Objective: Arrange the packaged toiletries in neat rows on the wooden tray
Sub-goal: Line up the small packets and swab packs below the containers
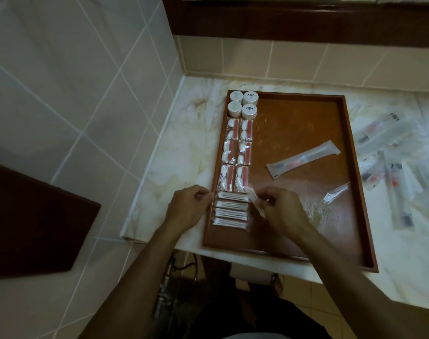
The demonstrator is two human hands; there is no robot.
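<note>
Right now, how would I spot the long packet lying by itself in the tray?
Find the wooden tray on the marble counter. Toiletries line its left side; the long packet lies alone in the bare middle. It is the only one set crooked, slanting towards the far right corner.

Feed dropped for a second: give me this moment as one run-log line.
stage: aligning cotton swab packets | left hand: fingers curled at tray edge | right hand: pinching clear packet | wooden tray: left columns filled | toothbrush packet: loose, diagonal

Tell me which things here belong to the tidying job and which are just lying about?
Part of the job:
wooden tray
round jars
cotton packets
swab packets
long sachet
small packet
loose pile of packets

Just there:
marble counter
tiled wall
</note>
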